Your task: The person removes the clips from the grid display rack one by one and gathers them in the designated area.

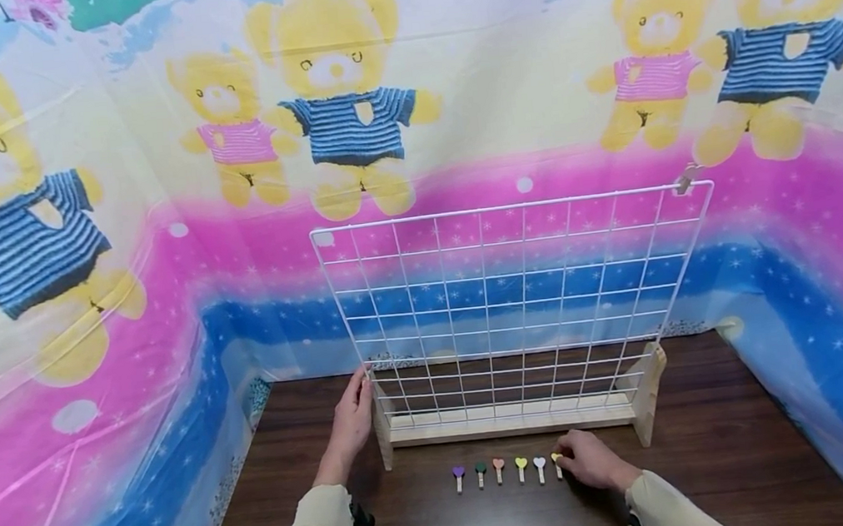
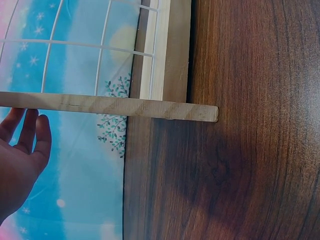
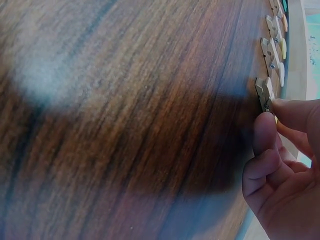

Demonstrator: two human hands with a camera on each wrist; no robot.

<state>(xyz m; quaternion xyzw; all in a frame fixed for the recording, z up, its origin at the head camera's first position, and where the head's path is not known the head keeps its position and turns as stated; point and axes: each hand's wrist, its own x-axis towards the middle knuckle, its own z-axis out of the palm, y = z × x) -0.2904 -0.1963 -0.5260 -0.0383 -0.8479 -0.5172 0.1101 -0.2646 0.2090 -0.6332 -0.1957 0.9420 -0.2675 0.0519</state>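
A white wire grid (image 1: 508, 301) stands upright in a wooden base (image 1: 511, 426) with a wooden post at each side. Beside the left post (image 2: 110, 104), my left hand (image 1: 352, 419) touches its outer side with the fingertips; the fingers (image 2: 30, 132) are extended. In front of the base lies a row of small wooden clothespins with colored hearts, among them purple (image 1: 459, 477), dark green (image 1: 481, 473), orange (image 1: 498, 469) and white (image 1: 540, 468). At the row's right end, my right hand (image 1: 592, 458) pinches a yellow-heart clothespin (image 3: 265, 93) between thumb and finger.
All of this stands on a dark wood-grain table (image 1: 738, 436). A printed cloth with teddy bears (image 1: 357, 126) hangs behind and along both sides. Near the grid's top right corner is a small brownish clip-like thing (image 1: 685, 180), too small to make out.
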